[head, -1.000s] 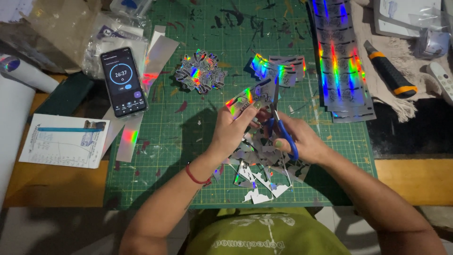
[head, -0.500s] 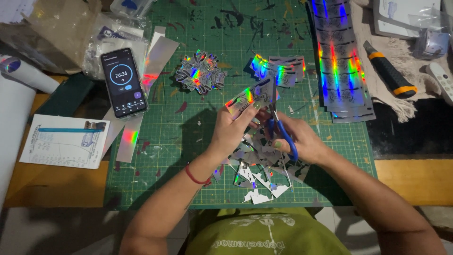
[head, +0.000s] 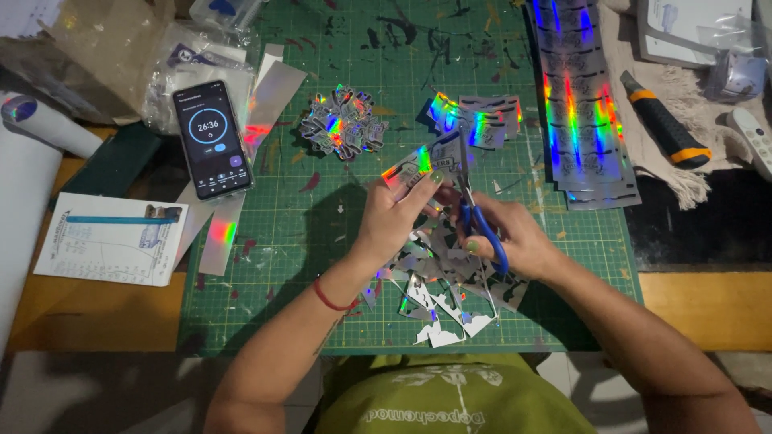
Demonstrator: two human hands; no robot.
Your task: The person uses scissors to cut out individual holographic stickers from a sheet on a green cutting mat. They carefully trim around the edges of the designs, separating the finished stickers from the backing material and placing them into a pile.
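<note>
The right hand (head: 515, 241) grips blue scissors (head: 482, 229) cutting the shiny sticker (head: 414, 165) pinched by the left hand (head: 394, 213) above the green mat (head: 305, 265), where close fingertips risk a nick, or a slip spoils the outline.

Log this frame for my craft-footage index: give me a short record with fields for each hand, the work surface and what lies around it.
left hand: holds a holographic sheet piece by its fingers
right hand: grips blue-handled scissors, blades at the piece
surface: green cutting mat on a wooden table
under the hands: pile of offcuts
mat centre: heap of cut stickers; small stack to its right
upper right: holographic sheets, utility knife
left: phone showing a timer, printed paper
</note>
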